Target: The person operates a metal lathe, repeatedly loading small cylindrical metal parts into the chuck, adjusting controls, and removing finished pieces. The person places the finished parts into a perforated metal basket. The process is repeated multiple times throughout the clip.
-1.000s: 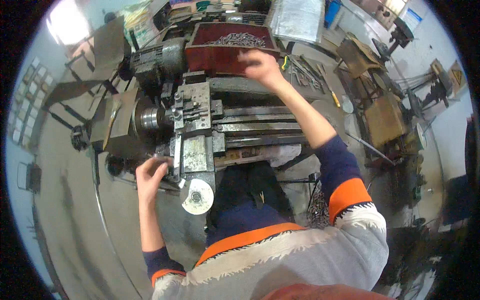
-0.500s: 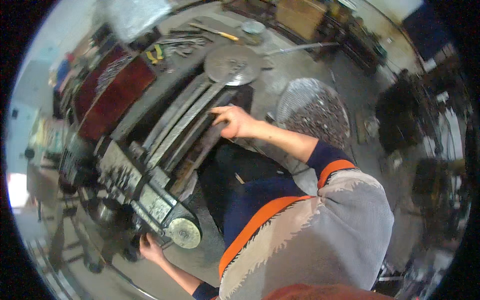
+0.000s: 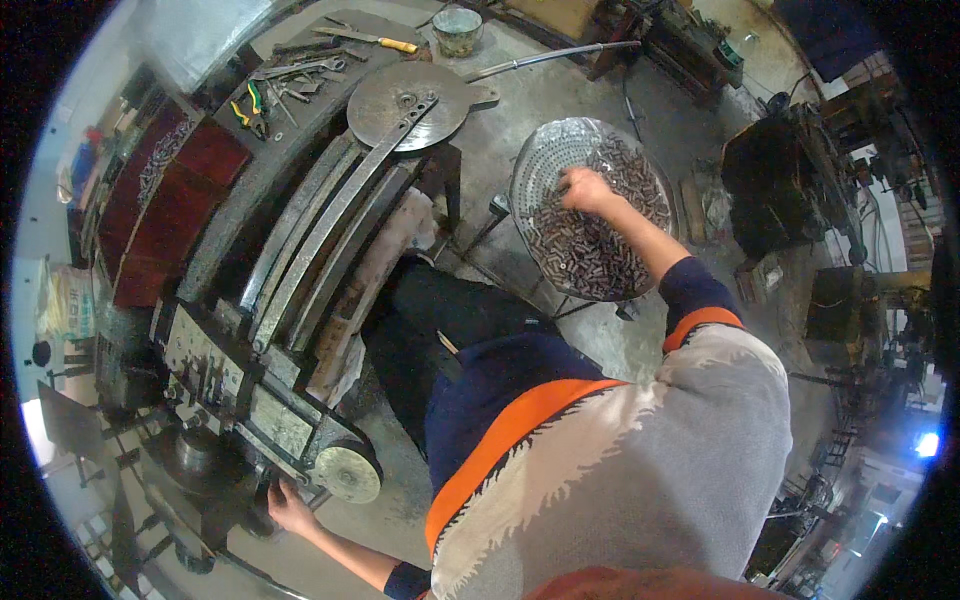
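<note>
My right hand (image 3: 588, 190) is over a round perforated metal pan (image 3: 540, 175), above a heap of small dark metal pieces (image 3: 590, 245). Its fingers are curled downward, and what lies between them, if anything, is hidden. At the lower left, my left hand (image 3: 290, 508) has its fingers around a dark handle (image 3: 262, 495) at the near end of a long machine. Close to that hand sits the machine's round pale end cover (image 3: 347, 473). A long steel bar (image 3: 330, 220) runs from the machine's body up to a large steel disc (image 3: 408, 105).
Pliers with yellow-green grips (image 3: 255, 108), wrenches (image 3: 300, 68) and a yellow-handled tool (image 3: 398, 45) lie on the far bench. A small bucket (image 3: 457, 32) stands behind the disc. Dark red trays (image 3: 180, 215) are at the left. Dark machinery (image 3: 790, 180) occupies the right.
My right hand has left the machine's side and moved right to the pan of metal pieces. My left hand stays by the machine's near end. The whole view has shifted.
</note>
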{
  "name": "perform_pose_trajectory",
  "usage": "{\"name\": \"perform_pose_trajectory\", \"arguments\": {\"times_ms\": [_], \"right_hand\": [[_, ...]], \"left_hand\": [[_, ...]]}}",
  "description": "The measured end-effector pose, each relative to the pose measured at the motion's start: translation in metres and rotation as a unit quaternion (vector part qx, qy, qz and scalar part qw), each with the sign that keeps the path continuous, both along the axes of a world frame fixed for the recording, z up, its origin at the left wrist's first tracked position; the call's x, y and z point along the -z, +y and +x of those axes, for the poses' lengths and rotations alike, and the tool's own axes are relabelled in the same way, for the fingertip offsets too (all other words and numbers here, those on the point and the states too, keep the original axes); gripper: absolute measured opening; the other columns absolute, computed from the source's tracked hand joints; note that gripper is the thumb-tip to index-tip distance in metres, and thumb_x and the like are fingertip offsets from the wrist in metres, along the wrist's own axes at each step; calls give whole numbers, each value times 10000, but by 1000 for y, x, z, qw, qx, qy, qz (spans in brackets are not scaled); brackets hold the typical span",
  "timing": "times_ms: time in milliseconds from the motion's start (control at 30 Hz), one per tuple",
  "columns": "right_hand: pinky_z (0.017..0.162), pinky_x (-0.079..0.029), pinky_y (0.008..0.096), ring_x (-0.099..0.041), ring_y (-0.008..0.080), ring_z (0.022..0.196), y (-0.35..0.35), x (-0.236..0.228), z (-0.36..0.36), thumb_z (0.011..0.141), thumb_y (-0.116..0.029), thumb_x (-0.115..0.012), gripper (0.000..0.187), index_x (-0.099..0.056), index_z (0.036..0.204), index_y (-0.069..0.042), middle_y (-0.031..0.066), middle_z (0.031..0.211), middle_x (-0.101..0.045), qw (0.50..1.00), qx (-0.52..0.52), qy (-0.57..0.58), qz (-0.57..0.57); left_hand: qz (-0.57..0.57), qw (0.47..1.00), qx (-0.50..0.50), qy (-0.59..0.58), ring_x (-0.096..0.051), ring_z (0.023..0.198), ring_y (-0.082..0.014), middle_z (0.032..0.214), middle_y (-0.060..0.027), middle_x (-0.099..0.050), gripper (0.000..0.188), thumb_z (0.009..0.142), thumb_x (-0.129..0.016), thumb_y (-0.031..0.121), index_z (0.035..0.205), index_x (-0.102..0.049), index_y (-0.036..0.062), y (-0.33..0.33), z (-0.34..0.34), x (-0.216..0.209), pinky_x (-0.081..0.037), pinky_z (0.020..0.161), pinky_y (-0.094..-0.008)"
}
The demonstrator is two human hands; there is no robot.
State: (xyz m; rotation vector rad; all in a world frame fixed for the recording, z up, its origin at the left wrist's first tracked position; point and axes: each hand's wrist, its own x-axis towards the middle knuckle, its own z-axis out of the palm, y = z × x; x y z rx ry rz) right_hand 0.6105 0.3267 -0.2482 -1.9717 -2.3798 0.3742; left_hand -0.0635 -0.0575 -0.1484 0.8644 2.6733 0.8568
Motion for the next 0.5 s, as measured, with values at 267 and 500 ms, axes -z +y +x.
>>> {"name": "perform_pose_trajectory", "arguments": {"times_ms": [267,500], "right_hand": [[750,-476,412,-595,356,836,18,-4,-36,548,-183,-613,281,-637,772,-15,208,861,-620,987,-41,-89,-131],[685,-497,438,-620,334,737,15,-29,-35,593,-207,-598,243,-670,740,-28,182,782,-639,979,-123,-117,-109]], "left_hand": [[14,1000,7,-4,-579,626,-175,821,-107,-647,385,821,-624,264,1006,-587,-72,-5,-7,7,-449,587,-315],[-9,999,-43,8,-593,697,-172,906,-128,-641,391,844,-597,261,1063,-569,-62,-6,-5,9,-461,629,-310]]}}
